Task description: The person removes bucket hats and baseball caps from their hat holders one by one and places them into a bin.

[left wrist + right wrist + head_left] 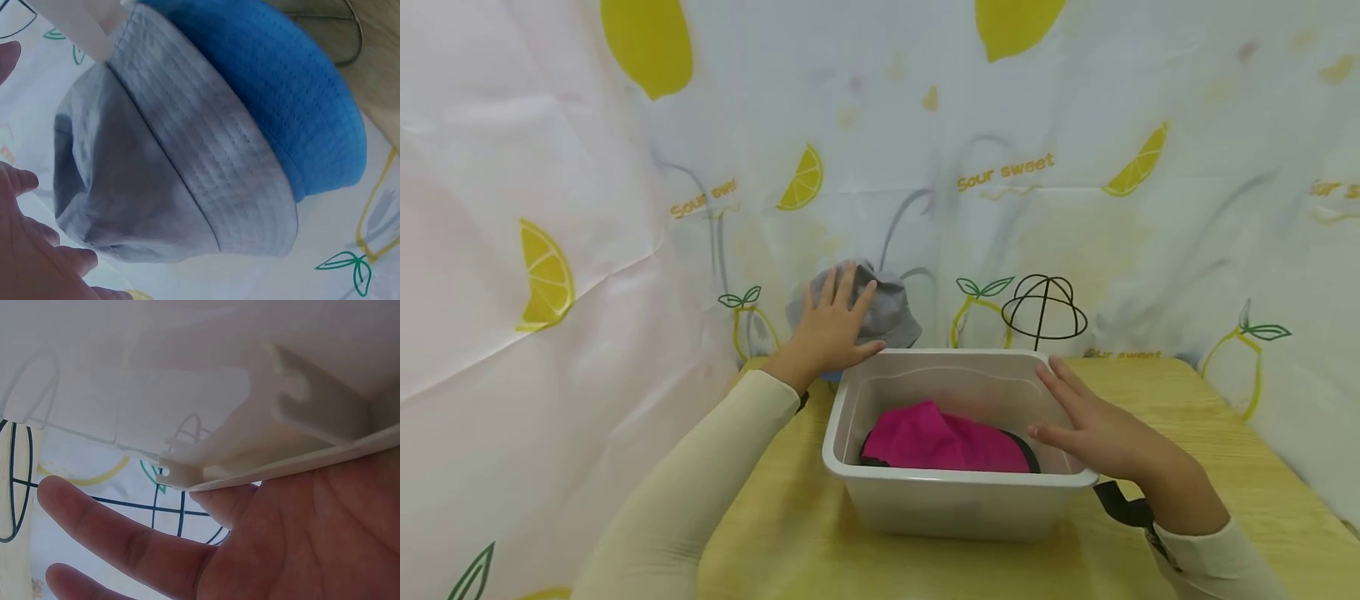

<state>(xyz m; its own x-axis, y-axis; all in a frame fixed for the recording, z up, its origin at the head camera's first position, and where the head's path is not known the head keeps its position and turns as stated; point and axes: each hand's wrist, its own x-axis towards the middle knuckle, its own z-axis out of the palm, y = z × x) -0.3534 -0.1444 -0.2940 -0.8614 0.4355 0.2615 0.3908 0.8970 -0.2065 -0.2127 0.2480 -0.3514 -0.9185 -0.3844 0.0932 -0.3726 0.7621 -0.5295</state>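
Observation:
My left hand (831, 332), fingers spread, is in front of a grey bucket hat (891, 312) beyond the bin's back left corner. In the left wrist view the grey hat (156, 156) overlaps a blue hat brim (281, 87), and the left fingertips (78, 259) are beside its crown. A bright pink cloth hat with dark edging (940, 437) lies in the white plastic bin (958, 508). My right hand (1105, 429) is at the bin's right rim, fingers extended. In the right wrist view, its palm (306, 531) lies along the bin's rim (300, 464).
The bin stands on a wood-grain table (775, 517). Behind its right back corner rises a black wire hat stand (1043, 308) with a domed top. A white sheet printed with lemons (865, 125) hangs around the back and left sides.

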